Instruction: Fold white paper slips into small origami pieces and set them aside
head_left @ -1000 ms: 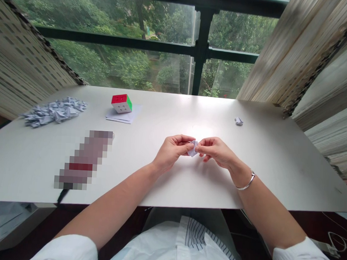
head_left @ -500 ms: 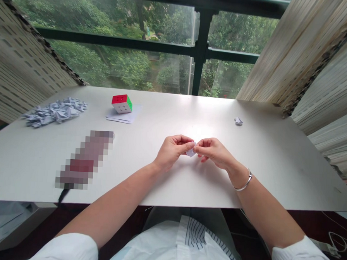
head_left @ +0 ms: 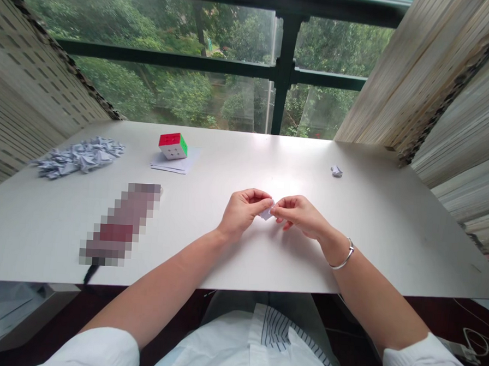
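Above the middle of the white table (head_left: pixel 208 257), a small folded piece of white paper (head_left: pixel 267 213) is held between both hands. My left hand (head_left: pixel 243 211) pinches it from the left, thumb on top. From the right, my right hand (head_left: pixel 302 214) grips its edge between thumb and index finger, the other fingers curled beneath. Fingertips cover the paper's upper part, so its full shape is hidden. A silver bangle (head_left: pixel 345 256) circles my right wrist.
A heap of folded paper pieces (head_left: pixel 82 157) lies at the back left. A puzzle cube (head_left: pixel 173 146) rests on paper sheets (head_left: pixel 169 168). One folded piece (head_left: pixel 336 171) sits at the back right. A blurred-out long object (head_left: pixel 121 226) lies front left. Curtains (head_left: pixel 381 75) flank the window.
The paper has tilted slightly between my fingers, and its lower corner has shifted a little left. Both hands stay nearly in place, still pinching it.
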The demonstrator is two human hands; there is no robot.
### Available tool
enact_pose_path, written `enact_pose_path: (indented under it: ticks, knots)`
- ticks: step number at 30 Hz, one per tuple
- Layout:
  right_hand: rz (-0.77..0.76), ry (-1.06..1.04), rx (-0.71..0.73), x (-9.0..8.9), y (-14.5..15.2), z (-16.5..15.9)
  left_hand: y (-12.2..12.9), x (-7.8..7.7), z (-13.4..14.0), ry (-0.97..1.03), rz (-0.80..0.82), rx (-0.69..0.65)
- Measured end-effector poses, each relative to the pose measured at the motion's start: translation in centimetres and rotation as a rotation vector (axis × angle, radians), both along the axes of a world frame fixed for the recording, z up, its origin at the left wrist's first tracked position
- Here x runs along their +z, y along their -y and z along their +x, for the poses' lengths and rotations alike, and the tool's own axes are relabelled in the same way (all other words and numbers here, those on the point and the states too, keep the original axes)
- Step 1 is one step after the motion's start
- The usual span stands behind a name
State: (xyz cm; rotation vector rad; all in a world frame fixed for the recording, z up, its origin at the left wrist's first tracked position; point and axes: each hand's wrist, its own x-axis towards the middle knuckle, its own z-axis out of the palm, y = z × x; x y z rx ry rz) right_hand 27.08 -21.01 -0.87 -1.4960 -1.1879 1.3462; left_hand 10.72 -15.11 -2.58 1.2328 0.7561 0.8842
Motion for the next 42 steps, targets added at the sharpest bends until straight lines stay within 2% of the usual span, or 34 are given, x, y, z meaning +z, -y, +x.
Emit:
enact_pose_path:
  ticks: [10, 18, 33, 42]
  knots:
    - [0.055, -0.059, 0.009, -0.02, -0.05, -0.22, 0.39, -0.01, 0.43, 0.037, -0.003, 0.053]
    - [0.098, -0.013, -0.029, -0.29, 0.03, -0.48, 0.19, -0.11, 0.38, 0.046, 0.017, 0.075]
    - [0.098, 0.002, -0.055, -0.6, -0.07, -0.11, 0.15, -0.01, 0.13, 0.018, -0.017, -0.032]
    - [0.108, -0.022, -0.025, -0.49, 0.06, -0.41, -0.11, 0.24, 0.05, 0.021, -0.048, 0.02]
